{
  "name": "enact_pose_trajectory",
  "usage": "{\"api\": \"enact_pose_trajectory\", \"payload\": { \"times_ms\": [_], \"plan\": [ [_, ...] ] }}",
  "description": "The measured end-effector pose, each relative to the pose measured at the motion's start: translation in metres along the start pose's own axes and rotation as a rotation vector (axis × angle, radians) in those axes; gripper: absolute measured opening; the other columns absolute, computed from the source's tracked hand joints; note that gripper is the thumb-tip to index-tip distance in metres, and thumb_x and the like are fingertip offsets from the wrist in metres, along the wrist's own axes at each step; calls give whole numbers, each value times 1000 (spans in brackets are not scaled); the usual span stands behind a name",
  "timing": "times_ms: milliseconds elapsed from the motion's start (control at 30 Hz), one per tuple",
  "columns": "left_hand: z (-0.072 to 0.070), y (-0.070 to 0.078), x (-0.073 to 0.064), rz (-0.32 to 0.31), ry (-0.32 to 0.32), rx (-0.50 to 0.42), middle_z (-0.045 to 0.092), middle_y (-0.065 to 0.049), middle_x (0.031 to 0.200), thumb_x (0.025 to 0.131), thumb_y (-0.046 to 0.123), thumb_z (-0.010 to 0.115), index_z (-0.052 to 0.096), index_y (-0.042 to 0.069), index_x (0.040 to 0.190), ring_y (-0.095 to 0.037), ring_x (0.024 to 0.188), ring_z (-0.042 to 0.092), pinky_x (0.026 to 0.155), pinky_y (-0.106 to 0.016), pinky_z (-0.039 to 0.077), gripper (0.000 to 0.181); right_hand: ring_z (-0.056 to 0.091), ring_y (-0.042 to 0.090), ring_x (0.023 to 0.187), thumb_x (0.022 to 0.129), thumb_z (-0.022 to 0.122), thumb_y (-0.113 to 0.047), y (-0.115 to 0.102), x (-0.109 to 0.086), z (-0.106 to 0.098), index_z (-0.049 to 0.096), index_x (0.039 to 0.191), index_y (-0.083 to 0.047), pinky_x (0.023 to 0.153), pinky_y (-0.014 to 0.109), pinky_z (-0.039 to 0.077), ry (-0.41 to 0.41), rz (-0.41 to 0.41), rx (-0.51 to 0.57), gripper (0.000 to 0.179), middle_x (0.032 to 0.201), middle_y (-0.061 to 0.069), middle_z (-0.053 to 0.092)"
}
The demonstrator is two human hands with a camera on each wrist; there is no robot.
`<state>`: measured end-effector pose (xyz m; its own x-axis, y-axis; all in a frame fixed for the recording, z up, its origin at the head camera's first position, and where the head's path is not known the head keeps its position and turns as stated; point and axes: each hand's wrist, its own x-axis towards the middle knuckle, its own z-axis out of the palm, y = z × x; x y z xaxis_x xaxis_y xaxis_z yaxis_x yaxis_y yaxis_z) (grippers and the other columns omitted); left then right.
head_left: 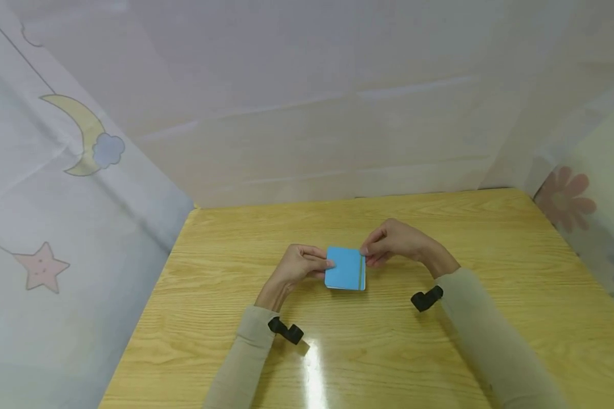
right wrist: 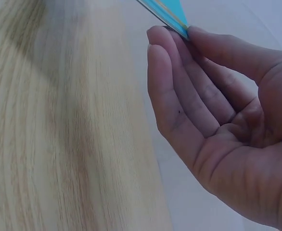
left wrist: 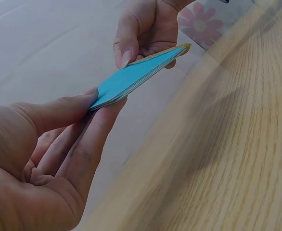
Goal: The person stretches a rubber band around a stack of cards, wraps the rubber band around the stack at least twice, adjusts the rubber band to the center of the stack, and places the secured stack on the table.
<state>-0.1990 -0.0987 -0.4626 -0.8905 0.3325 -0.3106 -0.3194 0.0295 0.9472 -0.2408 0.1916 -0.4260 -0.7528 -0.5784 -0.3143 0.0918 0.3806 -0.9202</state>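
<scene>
A small blue notebook [head_left: 344, 268] is held up over the wooden table, its cover facing up. A yellowish elastic band [head_left: 360, 272] runs along its right side. My left hand [head_left: 298, 265] pinches the notebook's left edge, thumb on the cover and fingers beneath, as the left wrist view shows. At the upper right corner, my right hand [head_left: 396, 243] pinches the notebook between thumb and fingers beside the band. Page edges [left wrist: 146, 79] show along the near side in the left wrist view, and the covers lie together. In the right wrist view only a notebook corner [right wrist: 172, 14] shows.
The wooden table [head_left: 210, 341] reaches back to a pale cloth wall [head_left: 307, 113]. More cloth with a moon, a star and flowers hangs at both sides. A small black device [head_left: 286, 330] is on the left wrist, another [head_left: 427, 298] on the right.
</scene>
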Motion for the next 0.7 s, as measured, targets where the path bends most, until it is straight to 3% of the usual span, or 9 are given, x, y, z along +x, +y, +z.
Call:
{"api": "enact_pose_trajectory", "payload": {
  "times_ms": [267, 467, 700],
  "plan": [
    [1, 1, -2, 9, 21, -23, 82, -6, 86, 88, -3, 82, 75, -3, 108, -17, 76, 79, 81, -41, 70, 21, 79, 30, 87, 99, 73, -11, -4, 4, 3, 79, 111, 4, 92, 59, 65, 20, -24, -23, 20, 101, 14, 80],
    [5, 0, -1, 11, 28, 7, 82, -10, 91, 86, -1, 85, 76, -3, 108, -18, 80, 80, 80, -37, 70, 24, 79, 24, 87, 98, 76, -17, -8, 10, 10, 79, 112, 3, 87, 52, 68, 5, -65, -86, 24, 106, 15, 80],
    [3, 0, -2, 18, 65, -7, 82, -8, 91, 87, 1, 84, 76, -3, 110, -16, 79, 79, 79, -34, 70, 24, 80, 27, 88, 97, 79, -20, -12, 11, 9, 81, 113, -1, 89, 52, 67, 15, -36, -71, 26, 106, 13, 81]
  ]
}}
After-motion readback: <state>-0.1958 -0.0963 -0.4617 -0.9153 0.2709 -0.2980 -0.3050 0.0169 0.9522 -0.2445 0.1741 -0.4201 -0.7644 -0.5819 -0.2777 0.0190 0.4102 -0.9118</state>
